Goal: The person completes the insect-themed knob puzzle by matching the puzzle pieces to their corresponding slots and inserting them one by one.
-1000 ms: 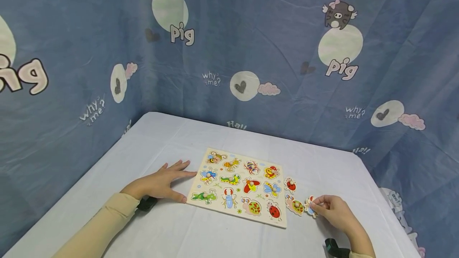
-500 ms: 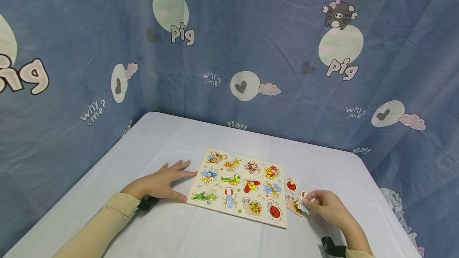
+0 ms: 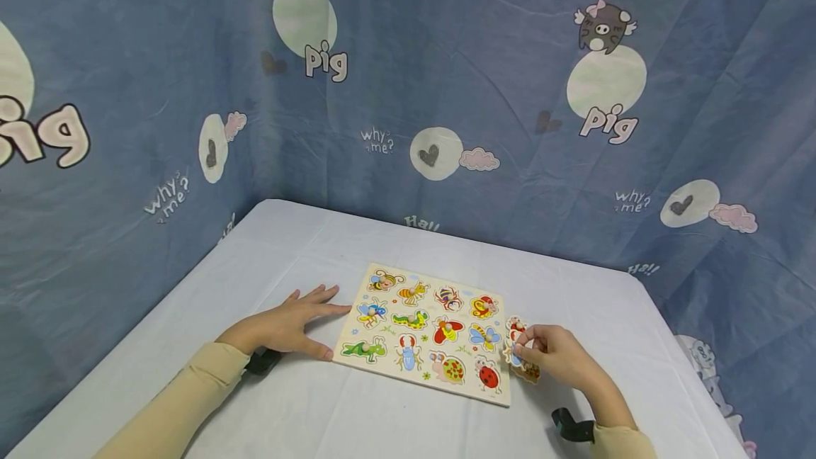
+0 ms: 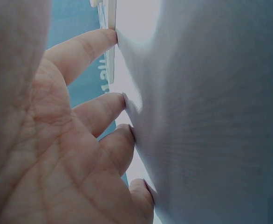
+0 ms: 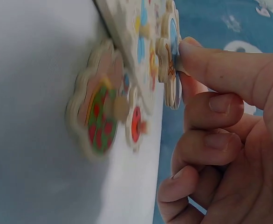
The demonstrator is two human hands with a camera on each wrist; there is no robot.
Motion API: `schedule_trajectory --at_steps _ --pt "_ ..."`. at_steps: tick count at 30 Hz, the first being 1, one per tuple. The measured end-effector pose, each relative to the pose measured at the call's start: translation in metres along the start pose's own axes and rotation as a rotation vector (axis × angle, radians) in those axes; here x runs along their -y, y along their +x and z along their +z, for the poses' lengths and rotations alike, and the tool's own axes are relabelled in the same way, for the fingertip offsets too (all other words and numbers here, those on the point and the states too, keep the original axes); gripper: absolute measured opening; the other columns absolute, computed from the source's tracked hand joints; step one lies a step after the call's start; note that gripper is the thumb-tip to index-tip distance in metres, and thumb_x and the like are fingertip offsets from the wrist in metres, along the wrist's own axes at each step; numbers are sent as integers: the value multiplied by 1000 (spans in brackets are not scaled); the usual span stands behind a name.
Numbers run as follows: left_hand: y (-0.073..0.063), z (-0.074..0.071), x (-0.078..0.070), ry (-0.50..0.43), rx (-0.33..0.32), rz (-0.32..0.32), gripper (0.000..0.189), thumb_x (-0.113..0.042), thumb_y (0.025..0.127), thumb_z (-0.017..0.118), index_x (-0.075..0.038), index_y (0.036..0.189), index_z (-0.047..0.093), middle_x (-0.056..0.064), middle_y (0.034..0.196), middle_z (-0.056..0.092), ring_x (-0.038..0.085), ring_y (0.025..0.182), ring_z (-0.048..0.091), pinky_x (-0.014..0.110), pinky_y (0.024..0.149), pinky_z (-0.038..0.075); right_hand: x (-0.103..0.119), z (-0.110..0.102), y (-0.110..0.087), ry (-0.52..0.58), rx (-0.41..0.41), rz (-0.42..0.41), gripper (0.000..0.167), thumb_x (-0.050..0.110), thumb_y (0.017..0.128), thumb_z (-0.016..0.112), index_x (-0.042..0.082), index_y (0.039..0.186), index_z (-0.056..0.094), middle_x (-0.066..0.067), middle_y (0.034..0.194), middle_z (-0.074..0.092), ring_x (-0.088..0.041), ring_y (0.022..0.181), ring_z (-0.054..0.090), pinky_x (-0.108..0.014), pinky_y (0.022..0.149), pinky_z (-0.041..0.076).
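Observation:
My right hand pinches a wooden stag beetle puzzle piece by its knob, thumb against forefinger. The right wrist view shows this piece raised off the table, its other fingers curled below. Beneath it lie a snail piece and a ladybug piece, both partly covered in the head view. My left hand lies spread at the left edge of the insect puzzle board, thumb and forefinger touching it. Knobbed pieces fill most of the board; its beetle, snail and ladybug spots show knobless pictures.
A white cloth covers the table. Blue printed curtains hang behind it and at the sides. A dark wrist-camera mount sits by the right wrist, close to the tabletop.
My right hand has moved left with the beetle piece, passing from beside the snail piece to over it, near the board's right edge. The left hand has stayed in place.

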State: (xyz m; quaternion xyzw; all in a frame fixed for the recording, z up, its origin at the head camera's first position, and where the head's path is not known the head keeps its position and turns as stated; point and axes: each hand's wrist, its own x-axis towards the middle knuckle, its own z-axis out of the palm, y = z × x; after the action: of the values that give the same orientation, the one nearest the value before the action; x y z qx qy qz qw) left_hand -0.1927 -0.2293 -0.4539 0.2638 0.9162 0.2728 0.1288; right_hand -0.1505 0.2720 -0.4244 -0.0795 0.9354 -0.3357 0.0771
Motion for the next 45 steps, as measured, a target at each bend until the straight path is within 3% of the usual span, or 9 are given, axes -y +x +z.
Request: schedule_trajectory --at_steps 7,11,18,28,45 --pt "0 0 -1 0 0 4 90 -52 80 92 -19 157 57 24 177 26 52 165 13 82 126 4 14 11 13 70 99 -83 20 25 103 74 6 102 69 1 64 54 -9 52 49 -22 45 39" --pt "0 0 -1 -3 0 4 90 -52 80 92 -19 157 57 24 177 26 52 165 12 81 126 3 25 18 19 103 139 -101 19 24 104 72 6 104 68 1 63 51 -9 44 45 -22 41 37" --pt "0 2 2 -4 3 -3 90 -52 80 92 -22 157 57 23 177 25 51 166 12 81 127 2 44 34 30 46 125 -160 17 27 101 75 10 100 72 5 68 51 -5 54 40 -20 48 32" --pt "0 2 2 4 1 -1 90 -53 80 92 -23 157 57 22 177 26 51 166 13 81 127 4 71 60 45 29 192 -250 13 25 102 75 13 98 74 7 67 48 -5 55 38 -20 51 34" --pt "-1 0 0 1 -2 15 90 -53 80 92 -21 157 57 24 177 26 53 165 14 83 125 5 103 92 57 2 274 -293 13 25 102 77 15 95 74 7 66 57 -4 56 47 -21 54 40"
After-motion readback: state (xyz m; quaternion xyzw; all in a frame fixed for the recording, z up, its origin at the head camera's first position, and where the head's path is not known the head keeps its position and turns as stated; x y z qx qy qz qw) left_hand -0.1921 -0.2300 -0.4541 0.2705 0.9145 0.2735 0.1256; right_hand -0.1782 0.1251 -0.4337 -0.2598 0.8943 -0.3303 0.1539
